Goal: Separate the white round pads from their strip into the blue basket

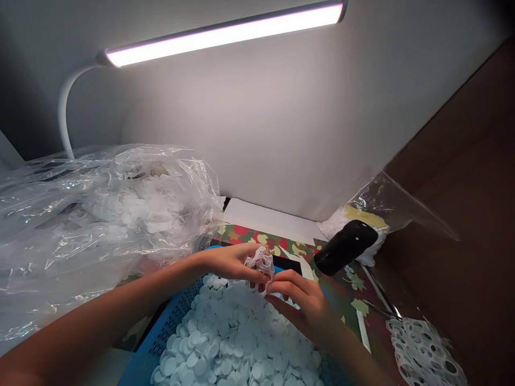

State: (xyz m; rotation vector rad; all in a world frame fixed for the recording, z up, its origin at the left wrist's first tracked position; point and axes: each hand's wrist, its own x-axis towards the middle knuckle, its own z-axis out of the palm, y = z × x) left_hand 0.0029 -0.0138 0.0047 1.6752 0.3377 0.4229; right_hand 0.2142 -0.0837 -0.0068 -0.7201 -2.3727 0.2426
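Observation:
Both my hands meet over a blue plastic basket (171, 321) heaped with small white discs (233, 338). My left hand (229, 262) is shut on a crumpled piece of white perforated sheet (261, 265), the holed remnant left after discs are cut out. My right hand (298, 303) pinches the lower edge of that same piece, its fingers curled close to the left fingertips. A larger strip of the holed white sheet (422, 351) lies at the lower right, out of reach of both hands.
A large clear plastic bag (100, 214) holding white material bulges at the left. A black handled object (346, 246) and a smaller clear bag (374, 206) stand behind my right hand. Metal blades (382, 303) lie on patterned paper (261, 241). A cardboard wall (450, 161) rises at the right, under an LED desk lamp (225, 35).

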